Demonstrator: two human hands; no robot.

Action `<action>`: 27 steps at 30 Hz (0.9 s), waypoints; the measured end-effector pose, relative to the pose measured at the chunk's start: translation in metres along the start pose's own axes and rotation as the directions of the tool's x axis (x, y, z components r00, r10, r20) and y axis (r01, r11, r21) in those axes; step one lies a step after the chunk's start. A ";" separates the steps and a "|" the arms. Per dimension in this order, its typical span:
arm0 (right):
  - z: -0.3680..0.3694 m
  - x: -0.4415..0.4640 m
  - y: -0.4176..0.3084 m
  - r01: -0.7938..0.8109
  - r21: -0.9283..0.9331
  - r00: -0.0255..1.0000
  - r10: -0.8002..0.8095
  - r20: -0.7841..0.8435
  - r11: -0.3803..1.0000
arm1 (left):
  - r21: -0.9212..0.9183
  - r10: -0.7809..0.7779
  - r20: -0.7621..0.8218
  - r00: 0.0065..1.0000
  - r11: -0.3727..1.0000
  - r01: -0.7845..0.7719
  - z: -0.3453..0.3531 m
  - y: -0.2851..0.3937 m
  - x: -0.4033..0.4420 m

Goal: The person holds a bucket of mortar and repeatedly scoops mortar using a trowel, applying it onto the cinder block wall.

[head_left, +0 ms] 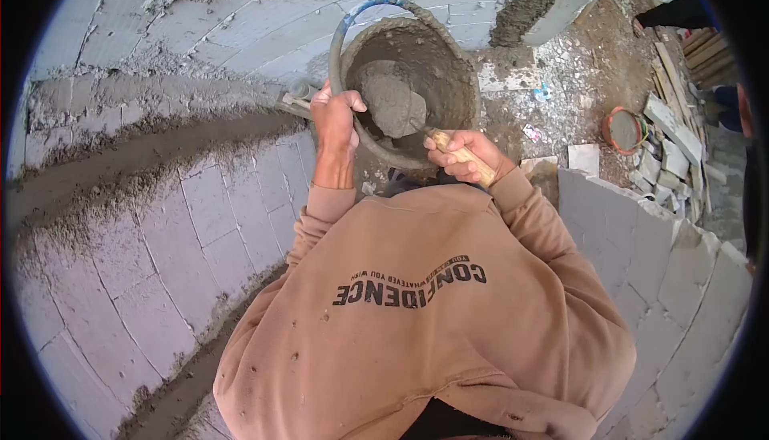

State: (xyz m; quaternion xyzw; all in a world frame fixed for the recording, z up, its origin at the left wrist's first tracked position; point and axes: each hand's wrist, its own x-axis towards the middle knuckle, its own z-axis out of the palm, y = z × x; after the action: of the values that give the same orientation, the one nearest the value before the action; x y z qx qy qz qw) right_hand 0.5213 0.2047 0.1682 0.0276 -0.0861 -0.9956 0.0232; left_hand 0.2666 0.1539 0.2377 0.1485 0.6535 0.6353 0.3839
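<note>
My right hand [465,155] is closed round the wooden handle of a trowel [486,172]. The trowel's blade is inside a bucket [471,87], with wet grey mortar [388,99] heaped on it. Dried mortar coats the bucket's inner wall. My left hand [335,123] grips the near left side of the bucket, where its partly blue handle [352,15] meets the rim; the fingers are partly hidden. The bucket is held in front of my body, mouth towards me.
Light grey block walls stand ahead and to my left, with a mortar-lined groove [160,147] between them. A low block wall [641,256] is to the right. Beyond it lie an orange-rimmed bucket [623,130], broken blocks [674,159] and planks. Another person's dark sleeve [677,14] shows at upper right.
</note>
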 end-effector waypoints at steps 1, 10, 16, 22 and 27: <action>0.006 -0.005 -0.002 0.031 -0.017 0.999 -0.030 0.027 0.999 | -0.039 -0.016 0.037 0.999 0.999 0.018 0.003 0.003 -0.002; 0.148 -0.035 -0.040 0.591 -0.318 0.806 -0.518 0.288 0.742 | 0.037 0.047 -0.038 0.998 0.998 -0.046 0.025 0.010 -0.007; 0.303 -0.045 -0.092 0.847 -0.460 0.121 -0.744 0.657 -0.268 | 0.000 0.101 -0.147 0.984 0.995 -0.102 0.003 -0.019 0.018; 0.449 -0.074 -0.227 0.017 -0.223 -0.659 -0.178 0.730 -0.975 | -0.054 0.078 -0.302 0.950 0.994 -0.098 -0.009 -0.020 0.018; 0.499 -0.105 -0.314 -0.515 -0.348 -0.729 0.186 0.658 -0.783 | -0.037 0.079 -0.433 0.898 0.994 -0.105 -0.015 -0.017 0.016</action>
State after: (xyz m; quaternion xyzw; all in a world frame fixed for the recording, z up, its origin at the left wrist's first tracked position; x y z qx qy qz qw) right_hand 0.5835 0.6043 0.6103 -0.3270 -0.3573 -0.1556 0.8609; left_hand 0.2510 0.1516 0.2155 0.0235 0.6952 0.6890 0.2037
